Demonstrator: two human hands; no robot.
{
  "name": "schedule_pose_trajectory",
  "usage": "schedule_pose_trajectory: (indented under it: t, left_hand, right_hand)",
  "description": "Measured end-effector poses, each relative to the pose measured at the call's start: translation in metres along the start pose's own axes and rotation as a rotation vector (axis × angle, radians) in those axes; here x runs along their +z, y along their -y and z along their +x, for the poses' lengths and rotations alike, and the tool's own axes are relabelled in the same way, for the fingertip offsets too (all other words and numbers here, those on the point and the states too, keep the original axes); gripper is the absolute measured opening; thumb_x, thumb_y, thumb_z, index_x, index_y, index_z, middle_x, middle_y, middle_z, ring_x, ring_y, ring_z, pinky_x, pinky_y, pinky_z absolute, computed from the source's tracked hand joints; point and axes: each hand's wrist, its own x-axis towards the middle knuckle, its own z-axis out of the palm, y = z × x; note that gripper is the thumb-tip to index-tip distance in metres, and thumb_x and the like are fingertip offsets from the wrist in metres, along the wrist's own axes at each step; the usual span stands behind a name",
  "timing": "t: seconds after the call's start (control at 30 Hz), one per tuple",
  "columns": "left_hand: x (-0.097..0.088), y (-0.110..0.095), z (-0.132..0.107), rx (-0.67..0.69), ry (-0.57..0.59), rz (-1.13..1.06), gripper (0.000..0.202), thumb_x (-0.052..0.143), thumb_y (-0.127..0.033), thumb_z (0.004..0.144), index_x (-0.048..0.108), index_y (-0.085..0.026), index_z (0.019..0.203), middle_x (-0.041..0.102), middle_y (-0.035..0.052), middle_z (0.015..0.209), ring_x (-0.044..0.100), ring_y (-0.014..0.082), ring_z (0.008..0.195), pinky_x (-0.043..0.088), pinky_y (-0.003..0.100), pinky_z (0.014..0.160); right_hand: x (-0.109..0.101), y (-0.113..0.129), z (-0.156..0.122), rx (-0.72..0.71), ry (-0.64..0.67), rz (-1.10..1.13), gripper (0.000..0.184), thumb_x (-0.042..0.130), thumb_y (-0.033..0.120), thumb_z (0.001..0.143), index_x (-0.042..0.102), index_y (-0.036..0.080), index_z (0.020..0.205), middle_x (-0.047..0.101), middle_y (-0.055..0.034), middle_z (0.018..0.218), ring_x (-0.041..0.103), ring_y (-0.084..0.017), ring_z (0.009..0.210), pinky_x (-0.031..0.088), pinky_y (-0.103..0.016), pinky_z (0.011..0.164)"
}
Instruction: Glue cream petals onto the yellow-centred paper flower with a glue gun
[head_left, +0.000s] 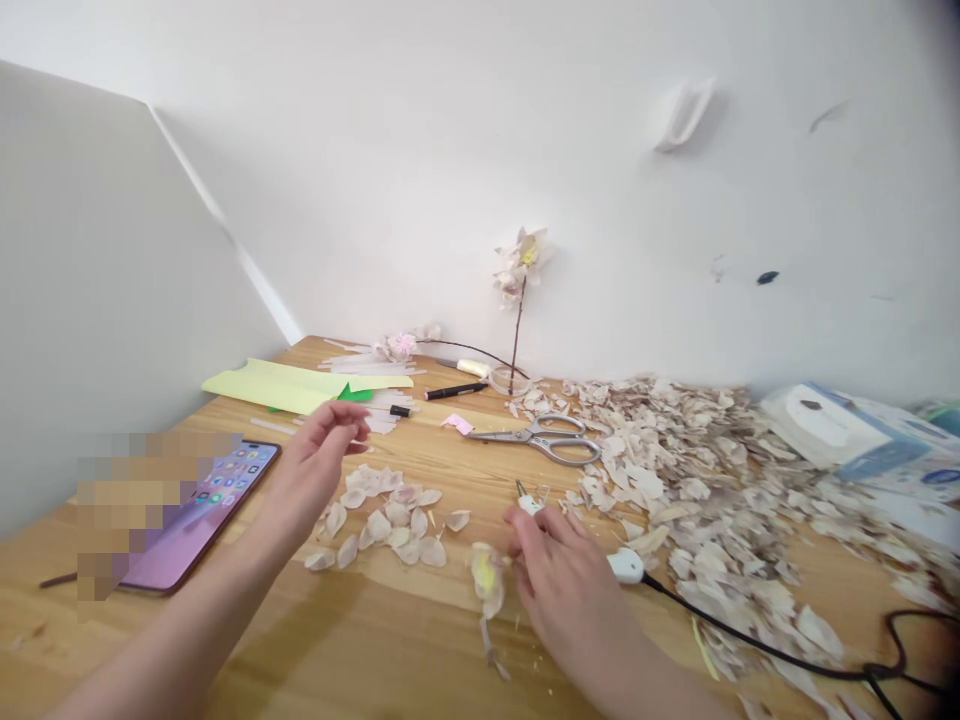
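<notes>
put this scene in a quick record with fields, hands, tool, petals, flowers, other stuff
left hand: raised, fingertips close together; cannot tell if it holds anything
right hand: over a white corded tool, grip mostly hidden
flower piece: pale with yellow, beside the right hand's fingers
petals: small group between the hands, large heap on the right
standing flower: upright at the back
scissors: lying beyond the right hand
phone: far left, screen lit

The right hand (566, 575) hides much of the white tool (626, 566); pixelation partly covers the phone (206, 520).
</notes>
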Motion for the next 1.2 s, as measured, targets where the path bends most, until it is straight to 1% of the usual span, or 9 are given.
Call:
schedule_pose_trajectory:
  t: [0.17,0.4,0.5,0.6,0.7,0.8,0.87,1.07,1.2]
  left_hand:
    - [-0.022,0.029,0.002,0.101,0.116,0.503,0.016,0.036,-0.021,0.08,0.051,-0.022,0.073,0.054,-0.0014,0.075,0.052,0.0175,0.076,0.041,0.029,0.07]
    - [-0.032,0.03,0.003,0.134,0.237,0.696,0.025,0.038,-0.038,0.084,0.056,-0.023,0.094,0.059,-0.0007,0.074,0.055,0.0165,0.065,0.041,0.025,0.058]
    - [-0.032,0.026,0.001,0.149,0.214,0.83,0.028,0.041,-0.042,0.083,0.056,-0.022,0.071,0.058,-0.002,0.064,0.053,0.0155,0.059,0.038,0.024,0.055]
    - [-0.033,0.026,0.001,0.155,0.206,0.934,0.037,0.043,-0.047,0.08,0.047,-0.021,0.054,0.051,-0.0033,0.052,0.048,0.0144,0.052,0.034,0.024,0.05]
    - [-0.035,0.031,0.003,0.198,0.254,0.924,0.033,0.046,-0.045,0.08,0.054,-0.021,0.059,0.057,-0.0016,0.059,0.052,0.0153,0.057,0.037,0.024,0.052]
    - [-0.038,0.036,0.004,0.258,0.313,0.877,0.025,0.046,-0.041,0.08,0.062,-0.022,0.086,0.064,0.0016,0.078,0.058,0.0178,0.071,0.042,0.025,0.059]
    - [-0.039,0.037,0.004,0.292,0.331,0.881,0.028,0.045,-0.04,0.081,0.062,-0.023,0.095,0.066,0.0037,0.084,0.059,0.0199,0.077,0.044,0.027,0.064]
    - [-0.045,0.026,0.003,0.31,0.441,0.882,0.024,0.044,-0.035,0.081,0.065,-0.024,0.086,0.068,0.0051,0.089,0.058,0.0234,0.087,0.042,0.034,0.08]
    - [-0.053,0.022,0.002,0.225,0.547,0.824,0.017,0.052,-0.028,0.072,0.067,-0.026,0.081,0.067,0.003,0.089,0.058,0.0231,0.089,0.042,0.033,0.081]
  right_hand:
    - [0.008,0.008,0.003,-0.072,-0.031,-0.066,0.037,0.049,-0.006,0.066,0.051,0.014,0.096,0.06,-0.0033,0.067,0.051,-0.02,0.067,0.034,-0.031,0.064]
    - [0.007,0.003,0.002,0.032,0.134,0.086,0.038,0.045,-0.009,0.064,0.052,0.018,0.089,0.06,-0.0035,0.074,0.051,-0.02,0.071,0.036,-0.029,0.063]
    - [-0.002,-0.001,0.003,0.084,0.275,0.215,0.043,0.043,-0.011,0.061,0.053,0.018,0.091,0.061,-0.0049,0.084,0.052,-0.021,0.081,0.039,-0.031,0.068]
    - [-0.01,-0.006,0.006,0.127,0.322,0.304,0.04,0.044,-0.011,0.062,0.054,0.017,0.089,0.06,-0.006,0.089,0.052,-0.022,0.085,0.04,-0.033,0.072]
    - [-0.013,-0.009,0.007,0.138,0.291,0.277,0.031,0.046,-0.007,0.068,0.055,0.016,0.086,0.06,-0.0055,0.081,0.052,-0.023,0.08,0.041,-0.035,0.069]
    - [-0.013,-0.011,0.006,0.128,0.28,0.274,0.026,0.047,-0.005,0.07,0.056,0.017,0.078,0.059,-0.0031,0.075,0.053,-0.021,0.076,0.041,-0.034,0.067]
    - [-0.013,-0.013,0.005,0.128,0.29,0.279,0.026,0.049,-0.005,0.069,0.057,0.018,0.077,0.06,-0.0023,0.074,0.055,-0.021,0.075,0.042,-0.033,0.067]
    - [-0.018,-0.023,0.002,0.069,0.266,0.392,0.043,0.046,-0.009,0.067,0.058,0.023,0.093,0.064,-0.0002,0.084,0.058,-0.018,0.084,0.045,-0.03,0.074]
    - [-0.029,-0.029,0.003,0.079,0.261,0.393,0.036,0.046,-0.006,0.069,0.058,0.023,0.088,0.064,-0.0001,0.085,0.058,-0.018,0.084,0.046,-0.03,0.074]
